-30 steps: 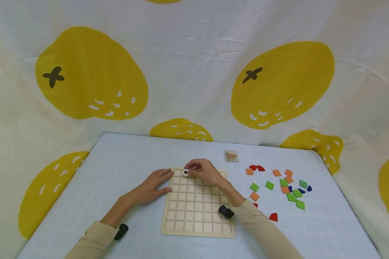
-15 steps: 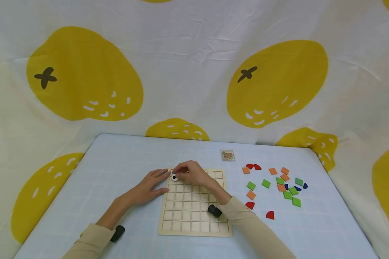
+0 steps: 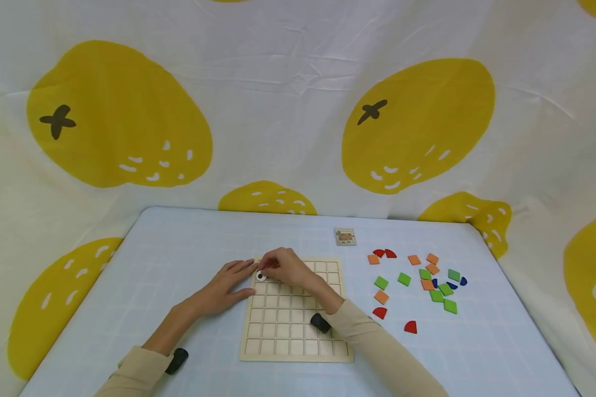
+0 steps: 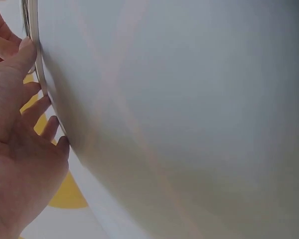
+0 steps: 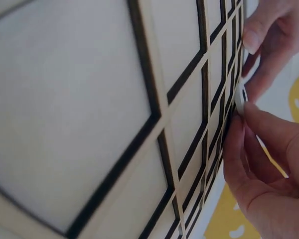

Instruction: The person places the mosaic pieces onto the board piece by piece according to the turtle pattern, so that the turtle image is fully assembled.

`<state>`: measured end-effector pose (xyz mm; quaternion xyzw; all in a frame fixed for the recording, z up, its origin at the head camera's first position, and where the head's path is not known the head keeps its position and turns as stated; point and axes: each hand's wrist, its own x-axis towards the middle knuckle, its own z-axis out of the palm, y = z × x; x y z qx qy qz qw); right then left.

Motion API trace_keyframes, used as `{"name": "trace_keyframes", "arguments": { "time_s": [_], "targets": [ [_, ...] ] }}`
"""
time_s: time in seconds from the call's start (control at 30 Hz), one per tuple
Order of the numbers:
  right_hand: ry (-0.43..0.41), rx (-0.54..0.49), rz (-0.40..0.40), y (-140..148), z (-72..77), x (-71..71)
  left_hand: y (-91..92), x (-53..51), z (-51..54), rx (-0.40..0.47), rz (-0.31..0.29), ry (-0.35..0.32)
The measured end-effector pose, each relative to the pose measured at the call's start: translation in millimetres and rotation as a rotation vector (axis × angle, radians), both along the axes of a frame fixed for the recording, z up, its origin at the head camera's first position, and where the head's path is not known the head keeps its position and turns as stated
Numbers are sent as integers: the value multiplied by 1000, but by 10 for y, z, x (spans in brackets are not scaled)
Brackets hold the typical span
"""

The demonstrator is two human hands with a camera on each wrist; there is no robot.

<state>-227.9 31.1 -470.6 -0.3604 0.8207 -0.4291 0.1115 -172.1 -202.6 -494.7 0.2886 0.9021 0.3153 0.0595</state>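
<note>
Nearest the body, the left sleeve (image 3: 136, 369) and right sleeve (image 3: 377, 347) reach in over the table, each with a black wrist camera at the cuff. Just beyond lies the wooden board (image 3: 296, 354), flat, its raised lines making rows of square cells; part of it is hidden under the right forearm. The left hand (image 3: 227, 288) lies relaxed at the board's left edge, fingers extended, touching the rim without grasping anything. The right hand (image 3: 289, 269) pinches a white disc (image 3: 260, 277) with a black centre between thumb and fingertips, at the far left corner area of the board, near the left fingers. Whether the disc is seated in a cell or held just above one cannot be told. It is the only piece to be seen on the board, so the laying-out of pieces looks to be at a very early stage, with this first placement perhaps unfinished. Everything else appears left to do: to the right, scattered flat on the table, are red pieces (image 3: 410, 327) with rounded edges, green squares (image 3: 450, 306), orange squares (image 3: 381, 297) and small dark blue pieces (image 3: 464, 281), none in either hand. Farther off, past the board's far right corner, a small printed card (image 3: 345, 237) lies on the table, its design too small to read; behind hangs a lemon-patterned cloth (image 3: 278, 138).
</note>
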Motion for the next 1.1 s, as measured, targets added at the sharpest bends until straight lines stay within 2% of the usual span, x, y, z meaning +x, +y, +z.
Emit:
{"name": "trace_keyframes", "arguments": {
  "time_s": [0.43, 0.7, 0.9, 1.1],
  "targets": [
    [38, 47, -13, -2, 6, 47, -9, 7, -10, 15, -2, -2],
    [33, 38, 23, 37, -6, 24, 12, 6, 16, 15, 0, -7],
    [22, 38, 28, 128, -4, 27, 3, -1, 17, 16, 2, -17],
    [-9, 35, 11, 313, 65, 80, 20, -7, 13, 17, 11, -22]
  ]
}}
